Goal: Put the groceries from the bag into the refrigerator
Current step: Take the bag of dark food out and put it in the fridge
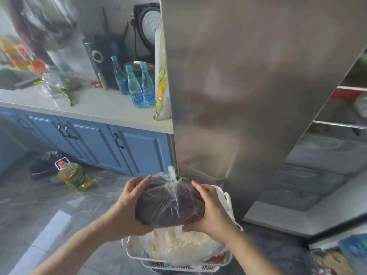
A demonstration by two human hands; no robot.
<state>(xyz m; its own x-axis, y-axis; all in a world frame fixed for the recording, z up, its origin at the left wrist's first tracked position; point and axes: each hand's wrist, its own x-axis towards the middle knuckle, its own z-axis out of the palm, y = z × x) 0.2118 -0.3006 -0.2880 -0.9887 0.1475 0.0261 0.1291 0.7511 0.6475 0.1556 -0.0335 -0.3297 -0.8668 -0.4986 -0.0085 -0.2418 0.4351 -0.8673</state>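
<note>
A knotted clear plastic bag of dark purple-red produce hangs between both my hands, low in the middle of the view. My left hand grips its left side and my right hand grips its right side. Directly beneath sits the white grocery bag in a white wire basket on the floor. The refrigerator's steel door stands swung open in front of me. Its shelves show at the right edge with some food on them.
A pale countertop over blue cabinets runs along the left, holding three blue bottles, a dark appliance and bagged items. A yellow oil jug and a black bag stand on the grey tile floor.
</note>
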